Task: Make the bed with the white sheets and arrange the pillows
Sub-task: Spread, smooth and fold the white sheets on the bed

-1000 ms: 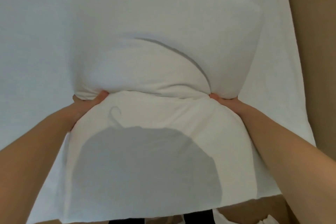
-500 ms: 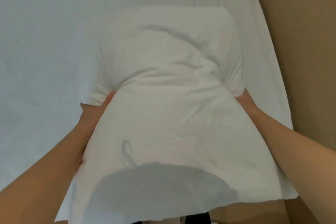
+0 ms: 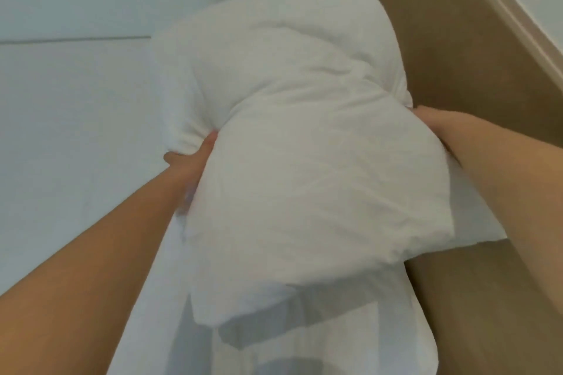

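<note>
A white pillow in a white pillowcase fills the middle of the head view, lifted above the bed. My left hand grips its left side at the pinched waist, thumb on top and fingers hidden underneath. My right hand grips the right side, mostly hidden behind the fabric. The loose open end of the pillowcase hangs toward me. The white sheet covers the bed on the left and below the pillow.
Tan floor runs along the bed's right edge. A beige baseboard and a white wall stand at the top right. A straight fold line crosses the sheet at the left.
The pillow has risen off the bed and shifted right and away from me, both hands still gripping its sides. The view has swung right, showing more floor and the baseboard.
</note>
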